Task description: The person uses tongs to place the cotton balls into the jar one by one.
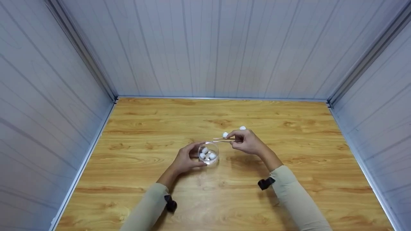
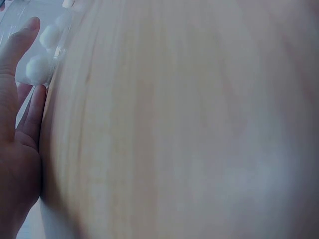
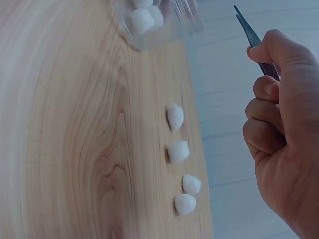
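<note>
My left hand (image 1: 186, 159) grips a clear round container (image 1: 215, 159) on the table, thumb on the near side and fingers on the far side. Several white cotton balls (image 1: 212, 156) lie inside it. My right hand (image 1: 246, 141) pinches metal tweezers (image 1: 221, 140) between thumb and fingers. Their tips point left, beside the container's far rim, a little apart with nothing between them. In the right wrist view, the tweezers (image 3: 252, 36) stick out past my curled fingers (image 3: 264, 134). In the left wrist view my thumb (image 2: 20, 47) lies along the container's wall.
Several loose cotton balls (image 3: 175, 116) lie in a rough row on the wooden table (image 1: 154, 128); two show beyond my right hand in the head view, one nearer cotton ball (image 1: 225, 134) among them. Pale panel walls (image 1: 205, 48) enclose the table at the back and both sides.
</note>
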Tool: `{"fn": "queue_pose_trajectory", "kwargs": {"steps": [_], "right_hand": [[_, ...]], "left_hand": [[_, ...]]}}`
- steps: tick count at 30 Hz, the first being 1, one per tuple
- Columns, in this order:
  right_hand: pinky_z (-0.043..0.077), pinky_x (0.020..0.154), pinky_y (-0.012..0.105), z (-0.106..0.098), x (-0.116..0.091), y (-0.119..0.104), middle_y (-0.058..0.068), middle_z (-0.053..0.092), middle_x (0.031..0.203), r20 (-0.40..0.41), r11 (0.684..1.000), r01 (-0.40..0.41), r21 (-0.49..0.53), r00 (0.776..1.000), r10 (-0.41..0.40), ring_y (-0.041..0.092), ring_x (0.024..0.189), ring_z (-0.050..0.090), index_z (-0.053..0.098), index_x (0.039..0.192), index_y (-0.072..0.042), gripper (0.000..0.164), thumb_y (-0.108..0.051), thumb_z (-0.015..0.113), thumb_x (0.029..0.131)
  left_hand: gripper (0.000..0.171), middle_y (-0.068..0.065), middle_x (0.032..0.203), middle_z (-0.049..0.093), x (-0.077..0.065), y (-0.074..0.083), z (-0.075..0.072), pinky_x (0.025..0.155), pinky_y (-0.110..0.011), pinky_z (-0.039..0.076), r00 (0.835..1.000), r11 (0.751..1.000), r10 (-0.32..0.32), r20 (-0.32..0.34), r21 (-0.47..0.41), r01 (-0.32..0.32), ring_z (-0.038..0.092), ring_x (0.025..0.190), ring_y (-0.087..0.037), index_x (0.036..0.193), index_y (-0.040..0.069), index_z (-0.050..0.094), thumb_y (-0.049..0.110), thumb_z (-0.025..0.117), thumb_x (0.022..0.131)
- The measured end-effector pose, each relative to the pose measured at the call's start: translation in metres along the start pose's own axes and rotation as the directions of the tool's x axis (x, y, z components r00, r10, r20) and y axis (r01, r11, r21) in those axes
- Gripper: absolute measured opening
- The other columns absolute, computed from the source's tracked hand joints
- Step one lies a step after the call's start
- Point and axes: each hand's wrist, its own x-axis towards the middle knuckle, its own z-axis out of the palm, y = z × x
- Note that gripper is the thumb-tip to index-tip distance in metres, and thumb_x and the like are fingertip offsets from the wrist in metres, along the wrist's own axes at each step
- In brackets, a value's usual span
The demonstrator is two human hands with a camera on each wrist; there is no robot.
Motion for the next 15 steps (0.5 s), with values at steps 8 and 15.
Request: {"fn": "queue_pose_trajectory", "kwargs": {"steps": [8, 15], "right_hand": [[0.036, 0.063, 0.020, -0.0053, -0.0029, 0.0037, -0.006, 0.053, 0.072, -0.030, 0.999, -0.037, -0.014, 0.999, 0.037, 0.002, 0.065, 0.039, 0.084, 0.122, -0.005, 0.026, 0.001, 0.069, 0.101], [0.035, 0.061, 0.021, -0.0100, -0.0051, 0.0066, -0.005, 0.054, 0.072, -0.052, 0.998, -0.061, -0.013, 0.997, 0.061, 0.002, 0.064, 0.039, 0.084, 0.122, -0.006, 0.025, -0.001, 0.070, 0.102]], "left_hand": [[0.085, -0.026, 0.148, 0.072, -0.0005, -0.0005, 0.0007, 0.108, -0.030, 0.066, 1.000, 0.999, 0.008, 0.007, -0.033, -0.007, 0.074, 0.132, -0.046, 0.158, 0.005, 0.062, -0.001, 0.099, 0.081], [0.084, -0.024, 0.149, 0.072, -0.0011, 0.0005, -0.0002, 0.102, -0.021, 0.064, 1.000, 1.000, -0.007, 0.009, -0.006, 0.007, 0.075, 0.130, -0.042, 0.158, 0.007, 0.063, 0.002, 0.100, 0.082]]}}
